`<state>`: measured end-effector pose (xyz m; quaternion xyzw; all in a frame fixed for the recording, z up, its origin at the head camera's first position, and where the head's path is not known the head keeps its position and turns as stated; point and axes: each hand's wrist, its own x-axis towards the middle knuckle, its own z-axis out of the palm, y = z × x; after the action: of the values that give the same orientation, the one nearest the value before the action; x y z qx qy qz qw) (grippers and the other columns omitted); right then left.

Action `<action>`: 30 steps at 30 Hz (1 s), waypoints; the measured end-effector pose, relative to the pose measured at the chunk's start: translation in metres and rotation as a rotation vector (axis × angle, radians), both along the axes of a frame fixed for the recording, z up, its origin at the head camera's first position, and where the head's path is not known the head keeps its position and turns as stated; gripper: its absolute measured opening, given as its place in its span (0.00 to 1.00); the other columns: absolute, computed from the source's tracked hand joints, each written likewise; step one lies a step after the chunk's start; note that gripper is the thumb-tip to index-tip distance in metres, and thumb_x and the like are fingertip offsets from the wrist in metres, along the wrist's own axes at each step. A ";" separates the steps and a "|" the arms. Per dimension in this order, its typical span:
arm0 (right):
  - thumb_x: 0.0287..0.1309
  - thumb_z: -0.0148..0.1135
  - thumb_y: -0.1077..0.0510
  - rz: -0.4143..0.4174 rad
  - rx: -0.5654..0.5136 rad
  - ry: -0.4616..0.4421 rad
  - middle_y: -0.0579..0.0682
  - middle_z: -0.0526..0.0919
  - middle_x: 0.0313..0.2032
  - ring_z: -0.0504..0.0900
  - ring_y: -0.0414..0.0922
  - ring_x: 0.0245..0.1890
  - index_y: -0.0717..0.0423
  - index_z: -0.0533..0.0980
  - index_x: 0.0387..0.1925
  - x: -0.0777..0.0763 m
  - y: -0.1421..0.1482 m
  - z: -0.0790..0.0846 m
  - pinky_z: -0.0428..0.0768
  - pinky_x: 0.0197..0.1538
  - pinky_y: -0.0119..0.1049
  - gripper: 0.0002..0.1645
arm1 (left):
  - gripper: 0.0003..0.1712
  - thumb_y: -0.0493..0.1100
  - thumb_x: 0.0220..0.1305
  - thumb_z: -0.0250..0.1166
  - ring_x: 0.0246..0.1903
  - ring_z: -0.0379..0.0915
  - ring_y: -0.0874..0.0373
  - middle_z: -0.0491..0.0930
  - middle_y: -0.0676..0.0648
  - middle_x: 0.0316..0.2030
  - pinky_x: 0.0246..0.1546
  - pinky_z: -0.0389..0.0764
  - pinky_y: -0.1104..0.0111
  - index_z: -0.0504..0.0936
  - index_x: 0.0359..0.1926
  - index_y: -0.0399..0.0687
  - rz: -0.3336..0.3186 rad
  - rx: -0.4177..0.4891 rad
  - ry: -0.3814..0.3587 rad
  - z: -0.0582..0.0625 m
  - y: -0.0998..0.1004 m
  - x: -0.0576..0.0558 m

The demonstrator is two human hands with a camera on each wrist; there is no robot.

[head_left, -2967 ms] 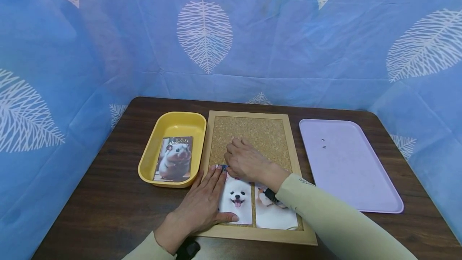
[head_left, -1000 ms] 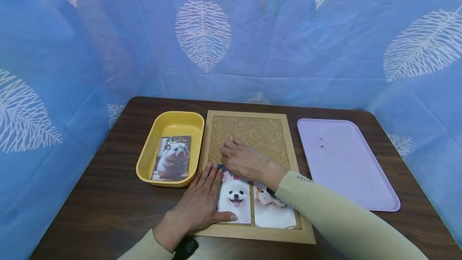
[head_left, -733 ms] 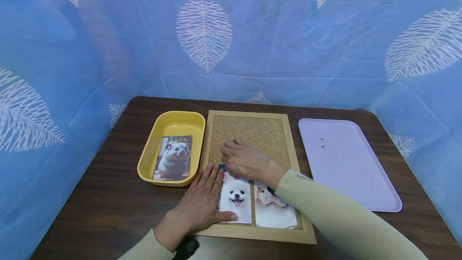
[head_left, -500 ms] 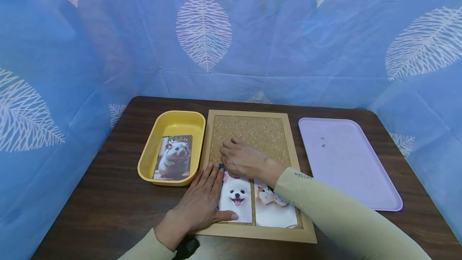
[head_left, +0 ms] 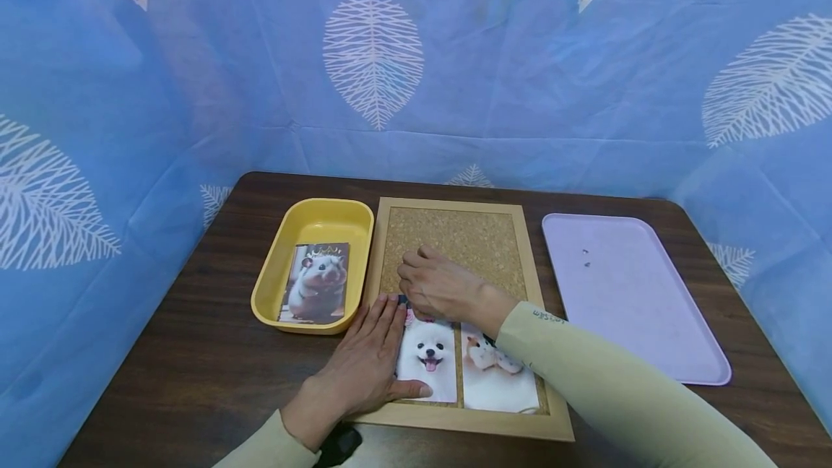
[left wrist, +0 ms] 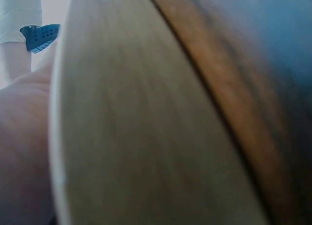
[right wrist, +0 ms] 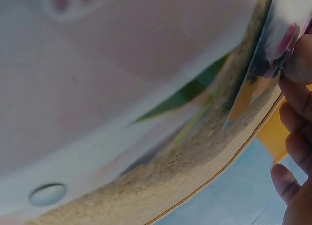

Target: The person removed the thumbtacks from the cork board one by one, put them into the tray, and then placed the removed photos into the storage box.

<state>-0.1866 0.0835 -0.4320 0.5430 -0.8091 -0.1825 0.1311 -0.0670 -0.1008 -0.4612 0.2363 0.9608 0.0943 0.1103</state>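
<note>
My left hand (head_left: 364,360) lies flat over the left edge of the cork board (head_left: 455,230), its fingers spread. The thumb rests on the lower part of the white dog photo (head_left: 429,374). With fingers curled, my right hand (head_left: 445,284) presses at that photo's top edge; in the right wrist view thumb and index fingertip meet there, hiding whatever lies between them. To the right is a second photo, with a hamster (head_left: 500,381), on the cork. A silver thumbtack (right wrist: 47,194) sits on this photo near its edge.
Left of the board, a yellow tray (head_left: 312,210) holds a photo of a crowned hamster (head_left: 316,287). A lilac tray (head_left: 643,302) to the right bears two small thumbtacks (head_left: 586,264). A blue perforated shoe (left wrist: 41,37) shows past the board's frame in the left wrist view.
My right hand has shifted slightly left and down along the photo's top edge since three seconds ago. The left hand stays in place; the head view drifts a little.
</note>
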 end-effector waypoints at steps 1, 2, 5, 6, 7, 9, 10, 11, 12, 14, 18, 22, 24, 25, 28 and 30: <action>0.73 0.58 0.49 -0.003 0.002 -0.003 0.44 0.82 0.42 0.72 0.45 0.43 0.47 0.84 0.37 0.000 0.000 0.000 0.69 0.50 0.42 0.12 | 0.72 0.87 0.60 0.54 0.85 0.33 0.42 0.41 0.37 0.85 0.83 0.47 0.47 0.48 0.84 0.39 -0.001 0.000 0.001 0.000 0.000 0.000; 0.73 0.58 0.48 -0.007 0.006 0.001 0.43 0.82 0.43 0.72 0.45 0.43 0.47 0.84 0.37 0.000 0.000 0.000 0.69 0.50 0.42 0.12 | 0.72 0.87 0.60 0.54 0.85 0.33 0.42 0.41 0.37 0.85 0.83 0.47 0.47 0.48 0.84 0.38 -0.001 0.001 0.006 0.000 0.000 0.000; 0.74 0.58 0.46 -0.020 0.015 0.019 0.44 0.83 0.44 0.73 0.45 0.44 0.47 0.84 0.38 0.002 0.001 0.000 0.69 0.51 0.43 0.14 | 0.72 0.87 0.60 0.55 0.85 0.34 0.42 0.42 0.36 0.84 0.83 0.47 0.47 0.48 0.84 0.38 -0.003 0.002 0.018 0.000 0.000 0.001; 0.74 0.57 0.46 -0.023 0.016 0.028 0.44 0.83 0.44 0.73 0.46 0.44 0.47 0.84 0.38 0.003 0.001 0.000 0.70 0.51 0.43 0.15 | 0.72 0.87 0.60 0.54 0.85 0.34 0.42 0.42 0.36 0.84 0.83 0.47 0.47 0.48 0.84 0.37 -0.003 0.000 0.021 0.000 0.000 0.000; 0.74 0.57 0.45 -0.026 0.018 0.041 0.45 0.83 0.44 0.73 0.46 0.45 0.47 0.84 0.39 0.004 0.001 0.000 0.71 0.52 0.43 0.15 | 0.72 0.87 0.60 0.54 0.85 0.34 0.42 0.42 0.36 0.84 0.83 0.47 0.47 0.48 0.84 0.37 -0.004 -0.001 0.023 0.000 0.000 0.000; 0.74 0.56 0.44 -0.030 0.014 0.058 0.45 0.83 0.44 0.74 0.46 0.45 0.48 0.84 0.38 0.005 0.002 -0.001 0.71 0.54 0.44 0.17 | 0.72 0.87 0.60 0.54 0.84 0.35 0.41 0.43 0.35 0.84 0.83 0.47 0.46 0.49 0.84 0.37 -0.007 -0.002 0.032 -0.001 0.000 0.000; 0.75 0.56 0.44 -0.031 0.011 0.064 0.45 0.83 0.44 0.74 0.46 0.45 0.48 0.84 0.38 0.006 0.002 -0.002 0.71 0.54 0.44 0.17 | 0.72 0.87 0.60 0.54 0.84 0.35 0.41 0.43 0.35 0.84 0.83 0.47 0.46 0.49 0.84 0.36 -0.008 -0.002 0.036 -0.001 0.000 0.000; 0.75 0.56 0.44 -0.031 0.006 0.071 0.45 0.83 0.44 0.74 0.46 0.45 0.48 0.84 0.37 0.006 0.002 -0.002 0.71 0.54 0.44 0.17 | 0.72 0.87 0.60 0.54 0.84 0.35 0.41 0.43 0.35 0.84 0.83 0.47 0.46 0.49 0.84 0.36 -0.010 -0.003 0.040 -0.001 0.000 0.000; 0.75 0.55 0.45 -0.031 0.001 0.075 0.45 0.83 0.43 0.73 0.46 0.45 0.48 0.84 0.37 0.006 0.002 -0.002 0.71 0.54 0.44 0.17 | 0.72 0.87 0.60 0.54 0.84 0.35 0.40 0.43 0.35 0.84 0.83 0.47 0.46 0.49 0.84 0.36 -0.011 -0.003 0.042 -0.001 0.000 0.000; 0.74 0.56 0.45 -0.032 -0.013 0.078 0.45 0.83 0.42 0.73 0.46 0.44 0.48 0.83 0.35 0.007 0.002 -0.003 0.71 0.53 0.44 0.17 | 0.72 0.87 0.60 0.54 0.84 0.35 0.40 0.43 0.34 0.84 0.83 0.47 0.46 0.49 0.84 0.36 -0.014 -0.001 0.044 -0.001 -0.001 0.000; 0.74 0.56 0.45 -0.038 -0.031 0.087 0.46 0.82 0.42 0.73 0.47 0.44 0.49 0.83 0.37 0.008 0.003 -0.003 0.73 0.53 0.45 0.16 | 0.72 0.86 0.60 0.54 0.84 0.35 0.41 0.43 0.35 0.84 0.83 0.48 0.46 0.49 0.84 0.36 -0.015 0.004 0.040 -0.001 0.000 0.000; 0.74 0.56 0.45 -0.047 -0.054 0.092 0.47 0.82 0.42 0.73 0.48 0.45 0.50 0.82 0.39 0.009 0.005 -0.004 0.76 0.56 0.48 0.16 | 0.72 0.87 0.60 0.54 0.84 0.35 0.41 0.43 0.35 0.84 0.83 0.47 0.46 0.49 0.84 0.36 -0.014 0.004 0.041 0.000 0.000 0.000; 0.75 0.56 0.45 -0.048 -0.069 0.086 0.47 0.81 0.42 0.73 0.48 0.45 0.49 0.82 0.39 0.009 0.005 -0.004 0.76 0.57 0.48 0.15 | 0.72 0.87 0.60 0.54 0.84 0.35 0.41 0.43 0.35 0.84 0.83 0.47 0.46 0.48 0.84 0.36 -0.012 0.002 0.039 0.000 0.000 0.000; 0.75 0.55 0.45 -0.049 -0.073 0.081 0.47 0.81 0.42 0.73 0.48 0.45 0.49 0.81 0.39 0.009 0.005 -0.004 0.75 0.57 0.48 0.15 | 0.72 0.87 0.60 0.54 0.84 0.35 0.41 0.43 0.35 0.84 0.83 0.47 0.46 0.48 0.84 0.37 -0.011 0.001 0.038 0.000 0.000 0.000; 0.77 0.54 0.46 -0.055 -0.066 0.071 0.47 0.81 0.42 0.72 0.48 0.45 0.49 0.80 0.40 0.009 0.005 -0.005 0.74 0.56 0.47 0.15 | 0.73 0.87 0.60 0.53 0.84 0.35 0.41 0.42 0.35 0.84 0.83 0.47 0.46 0.48 0.84 0.37 -0.011 0.002 0.034 0.000 0.000 0.000; 0.77 0.53 0.45 -0.057 -0.044 0.080 0.47 0.81 0.41 0.73 0.48 0.45 0.49 0.79 0.40 0.009 0.005 -0.005 0.73 0.55 0.46 0.15 | 0.72 0.87 0.60 0.53 0.85 0.34 0.42 0.42 0.36 0.84 0.83 0.47 0.47 0.48 0.84 0.37 -0.012 0.003 0.029 0.000 0.000 0.000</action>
<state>-0.1772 0.0885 -0.4367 0.5089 -0.8222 -0.1898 0.1700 -0.0666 -0.1012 -0.4613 0.2433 0.9608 0.0916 0.0968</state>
